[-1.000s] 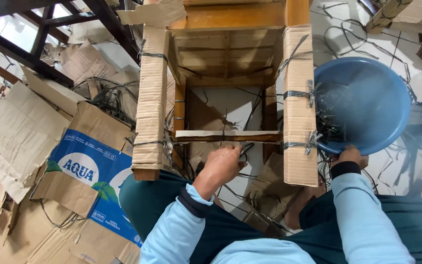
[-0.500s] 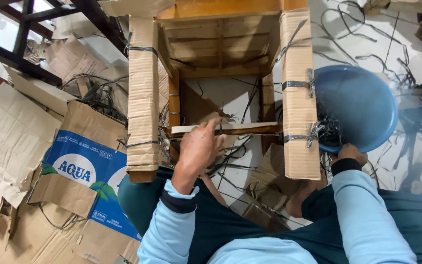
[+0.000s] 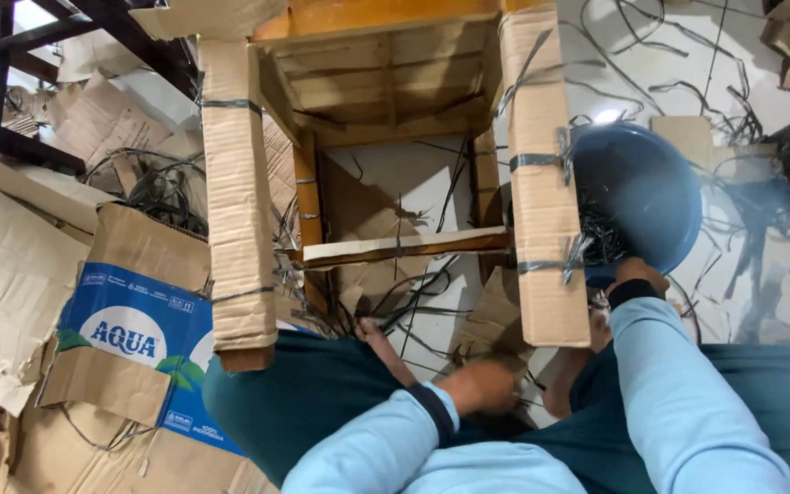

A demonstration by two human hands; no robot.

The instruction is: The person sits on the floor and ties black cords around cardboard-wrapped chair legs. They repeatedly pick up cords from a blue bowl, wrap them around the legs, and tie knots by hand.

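- Our right hand [image 3: 635, 273] rests on the blue basin [image 3: 656, 187] rim; grip unclear; black strap scraps [image 3: 602, 240] lie inside.
- Our left hand [image 3: 482, 386], blurred, state unclear, hovers near floor straps.

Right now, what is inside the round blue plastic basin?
The round blue plastic basin holds a tangle of dark strap offcuts at its near side. The cardboard-wrapped chair leg hides its left edge; the right hand rests at its rim.
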